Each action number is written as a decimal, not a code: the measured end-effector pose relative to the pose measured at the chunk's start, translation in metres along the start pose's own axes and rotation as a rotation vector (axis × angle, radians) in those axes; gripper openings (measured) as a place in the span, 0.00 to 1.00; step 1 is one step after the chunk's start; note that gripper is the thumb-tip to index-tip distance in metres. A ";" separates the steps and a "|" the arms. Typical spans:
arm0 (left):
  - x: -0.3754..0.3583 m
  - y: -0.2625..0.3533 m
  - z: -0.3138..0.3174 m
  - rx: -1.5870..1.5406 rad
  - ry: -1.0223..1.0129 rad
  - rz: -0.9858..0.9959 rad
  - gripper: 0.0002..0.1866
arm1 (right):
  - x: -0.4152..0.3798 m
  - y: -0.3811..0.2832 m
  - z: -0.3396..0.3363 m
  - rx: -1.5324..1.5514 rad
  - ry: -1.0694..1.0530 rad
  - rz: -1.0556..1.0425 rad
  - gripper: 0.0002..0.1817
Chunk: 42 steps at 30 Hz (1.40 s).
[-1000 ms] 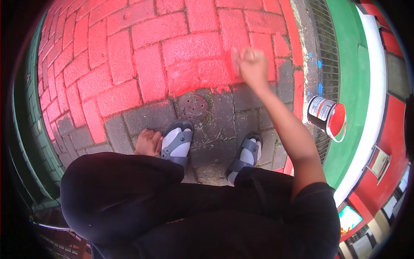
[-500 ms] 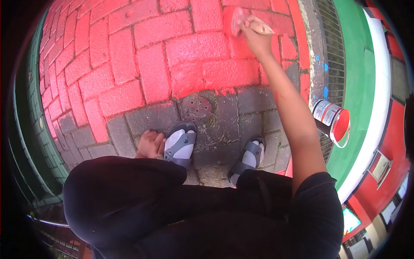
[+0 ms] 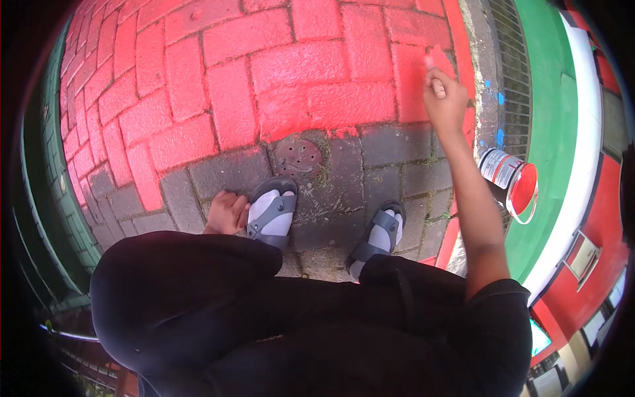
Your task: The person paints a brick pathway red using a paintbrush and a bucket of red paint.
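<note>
Swinging back nearer the person and out to the right since a half-second ago, the right hand brings the paintbrush with it! From the head view, that fist is closed round the brush handle, right of the round drain cover and beyond it, the motion-blurred bristle end over red-painted pavers. The left hand is down low, left of the drain cover and nearer the person, fingers curled beside the left sandal; whether it grips anything, I cannot tell. The right sandal is planted to the cover's near right. Well off to its right, a paint can shows red at its open mouth, tilted in view near the metal grating, and bare grey pavers flank the cover.
</note>
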<state>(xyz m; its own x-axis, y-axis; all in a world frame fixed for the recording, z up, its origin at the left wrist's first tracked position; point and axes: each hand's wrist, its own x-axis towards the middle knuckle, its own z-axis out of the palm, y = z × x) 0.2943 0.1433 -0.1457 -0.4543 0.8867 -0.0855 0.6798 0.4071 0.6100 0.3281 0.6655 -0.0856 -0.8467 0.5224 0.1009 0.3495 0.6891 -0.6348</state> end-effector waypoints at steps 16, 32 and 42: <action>-0.005 0.000 0.001 0.042 0.035 -0.005 0.07 | -0.040 -0.099 0.130 0.502 -0.021 0.483 0.10; -0.004 0.003 -0.006 -0.053 0.060 0.003 0.06 | -0.071 -0.122 0.109 0.418 -0.244 -0.021 0.13; -0.004 0.003 -0.005 -0.040 0.052 -0.010 0.04 | -0.098 -0.112 0.124 0.506 -0.212 -0.173 0.11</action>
<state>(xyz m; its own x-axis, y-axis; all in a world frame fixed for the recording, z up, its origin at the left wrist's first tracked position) 0.2949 0.1398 -0.1397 -0.4906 0.8699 -0.0515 0.6520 0.4056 0.6406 0.3219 0.4747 -0.1194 -0.9547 0.2751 0.1131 0.0075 0.4023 -0.9155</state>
